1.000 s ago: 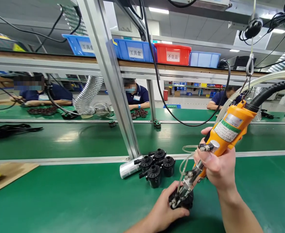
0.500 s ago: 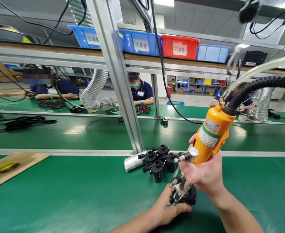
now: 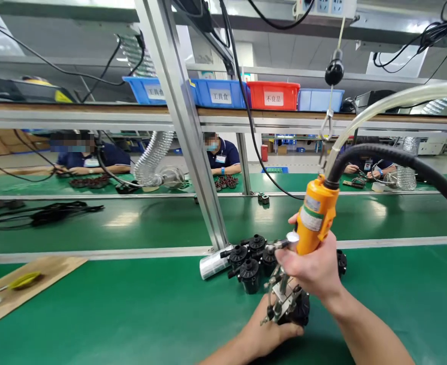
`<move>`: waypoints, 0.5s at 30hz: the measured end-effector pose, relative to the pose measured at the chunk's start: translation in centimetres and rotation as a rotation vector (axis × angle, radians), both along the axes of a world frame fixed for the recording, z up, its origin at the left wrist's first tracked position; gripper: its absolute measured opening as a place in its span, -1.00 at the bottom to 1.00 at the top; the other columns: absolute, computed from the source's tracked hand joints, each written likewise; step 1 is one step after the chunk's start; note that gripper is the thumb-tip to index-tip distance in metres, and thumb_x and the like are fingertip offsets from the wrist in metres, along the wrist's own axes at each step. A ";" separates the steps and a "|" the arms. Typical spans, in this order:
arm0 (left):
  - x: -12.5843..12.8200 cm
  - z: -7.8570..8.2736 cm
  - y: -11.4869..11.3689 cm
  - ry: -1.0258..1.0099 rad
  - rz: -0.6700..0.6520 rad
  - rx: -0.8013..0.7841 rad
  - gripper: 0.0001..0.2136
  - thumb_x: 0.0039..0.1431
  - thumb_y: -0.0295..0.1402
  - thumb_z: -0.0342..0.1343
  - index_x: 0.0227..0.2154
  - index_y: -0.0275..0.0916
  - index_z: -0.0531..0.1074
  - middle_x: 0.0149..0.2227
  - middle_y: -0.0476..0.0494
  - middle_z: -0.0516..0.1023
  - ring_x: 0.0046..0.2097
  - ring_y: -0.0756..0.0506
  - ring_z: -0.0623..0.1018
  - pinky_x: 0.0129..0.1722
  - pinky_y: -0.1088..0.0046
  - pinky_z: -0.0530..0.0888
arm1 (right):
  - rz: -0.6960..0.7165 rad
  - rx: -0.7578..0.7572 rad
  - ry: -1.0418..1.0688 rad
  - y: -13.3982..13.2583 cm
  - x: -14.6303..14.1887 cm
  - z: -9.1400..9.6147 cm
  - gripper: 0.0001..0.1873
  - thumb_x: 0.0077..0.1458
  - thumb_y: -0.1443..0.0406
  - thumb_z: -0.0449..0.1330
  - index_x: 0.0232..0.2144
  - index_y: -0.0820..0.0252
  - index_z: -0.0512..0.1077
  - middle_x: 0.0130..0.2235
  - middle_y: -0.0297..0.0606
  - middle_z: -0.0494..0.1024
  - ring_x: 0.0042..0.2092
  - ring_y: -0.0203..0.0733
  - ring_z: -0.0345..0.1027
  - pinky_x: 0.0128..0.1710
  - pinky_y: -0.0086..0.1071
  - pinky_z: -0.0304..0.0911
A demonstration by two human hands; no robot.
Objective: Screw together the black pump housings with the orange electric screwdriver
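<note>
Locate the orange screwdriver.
Head view, right of centre: the orange screwdriver stands almost upright in the right hand, its nose over the black pump gripped by the left hand, just right of the pump cluster.

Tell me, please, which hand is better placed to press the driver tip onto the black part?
Probably the right hand: it holds the orange driver, whose tip stands over the black part. The left hand is busy, wrapped around that part.
</note>
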State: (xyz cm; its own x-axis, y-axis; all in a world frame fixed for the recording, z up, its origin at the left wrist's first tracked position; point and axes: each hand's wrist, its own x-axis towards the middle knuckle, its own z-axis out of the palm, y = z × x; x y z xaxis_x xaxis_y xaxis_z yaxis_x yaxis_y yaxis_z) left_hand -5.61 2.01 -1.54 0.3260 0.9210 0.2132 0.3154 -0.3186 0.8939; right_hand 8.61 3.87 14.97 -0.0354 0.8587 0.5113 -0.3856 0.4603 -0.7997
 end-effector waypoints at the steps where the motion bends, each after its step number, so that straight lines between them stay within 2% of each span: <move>1: -0.3 -0.3 0.0 0.030 0.046 0.043 -0.45 -0.12 -0.34 0.54 0.02 -0.18 0.60 -0.06 -0.16 0.69 0.06 -0.35 0.60 0.23 0.07 0.51 | -0.056 0.035 0.070 0.2 1.0 0.3 -0.47 -0.27 0.29 0.50 -0.21 0.09 0.41 -0.51 -0.53 0.34 -0.57 -0.40 0.12 -0.59 -0.49 0.13; 3: -0.9 -1.1 0.0 0.136 0.177 0.174 -0.46 -0.14 -0.41 0.54 -0.02 -0.19 0.58 -0.01 -0.21 0.65 0.07 -0.35 0.58 0.17 0.07 0.55 | -0.155 0.113 0.241 0.5 3.9 1.1 -0.45 -0.21 0.16 0.52 -0.15 0.08 0.43 -0.48 -0.50 0.37 -0.57 -0.39 0.14 -0.58 -0.47 0.15; 5: -1.7 -1.9 0.0 0.293 0.309 0.343 -0.45 -0.17 -0.49 0.52 -0.02 -0.21 0.57 0.09 -0.29 0.60 0.15 -0.39 0.53 0.20 0.00 0.53 | -0.212 0.184 0.386 0.7 7.1 1.8 -0.45 -0.07 -0.04 0.46 -0.12 0.07 0.43 -0.55 -0.55 0.27 -0.60 -0.38 0.06 -0.60 -0.45 0.11; 6: -2.0 -2.3 0.1 0.380 0.357 0.429 -0.42 -0.17 -0.50 0.53 0.01 -0.22 0.57 0.15 -0.34 0.56 0.20 -0.43 0.48 0.23 -0.06 0.50 | -0.300 0.210 0.447 0.8 8.6 2.1 -0.48 -0.01 -0.08 0.43 -0.14 0.07 0.43 -0.58 -0.55 0.25 -0.62 -0.39 0.01 -0.61 -0.46 0.07; 9: -3.0 -2.5 0.5 0.605 0.469 0.623 -0.36 -0.06 -0.37 0.54 0.14 -0.19 0.54 0.35 -0.43 0.43 0.32 -0.53 0.38 0.27 -0.23 0.40 | -0.461 0.177 0.452 1.2 11.6 2.9 -0.60 -0.05 0.11 0.43 -0.19 0.09 0.46 -0.61 -0.49 0.27 -0.62 -0.35 0.02 -0.62 -0.44 0.03; 12: -3.7 -1.6 0.8 0.766 0.554 0.706 -0.44 0.13 -0.19 0.46 0.19 -0.15 0.53 0.44 -0.42 0.33 0.41 -0.57 0.28 0.33 -0.32 0.24 | -0.541 0.150 0.405 1.7 12.5 3.4 -0.70 -0.12 0.27 0.35 -0.26 0.12 0.47 -0.64 -0.45 0.27 -0.63 -0.31 0.08 -0.64 -0.42 0.03; 15: -3.7 -1.8 0.6 0.840 0.643 0.776 -0.40 0.22 -0.23 0.40 0.30 -0.14 0.44 0.47 -0.47 0.26 0.46 -0.57 0.21 0.39 -0.31 0.10 | -0.586 0.180 0.375 2.3 12.4 3.3 -0.71 -0.14 0.29 0.35 -0.28 0.15 0.48 -0.65 -0.45 0.27 -0.64 -0.30 0.11 -0.64 -0.38 0.09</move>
